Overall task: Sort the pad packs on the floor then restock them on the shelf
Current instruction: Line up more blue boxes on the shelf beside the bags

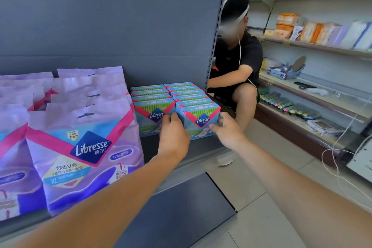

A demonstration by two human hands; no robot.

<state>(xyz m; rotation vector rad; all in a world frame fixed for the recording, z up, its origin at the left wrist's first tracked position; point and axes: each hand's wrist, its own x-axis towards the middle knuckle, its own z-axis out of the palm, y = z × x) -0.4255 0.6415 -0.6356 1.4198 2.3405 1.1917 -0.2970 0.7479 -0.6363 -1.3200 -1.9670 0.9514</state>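
Two rows of blue Libresse pad boxes stand on the dark shelf point(181, 153). The front box of the right row point(199, 120) is held between both hands: my left hand point(174, 133) grips its left side and my right hand point(225, 129) grips its right side. The left row's front box point(152, 119) sits beside it, partly hidden by my left hand. Further left on the same shelf stand several purple Libresse pad bags point(80, 147), upright in rows.
A person in black point(239, 60) crouches just behind the shelf upright point(215, 36), to the right. Wall shelves point(314, 46) with assorted packs run along the right. White cords point(338, 167) trail over the tiled floor. A lower dark shelf point(181, 217) juts out below.
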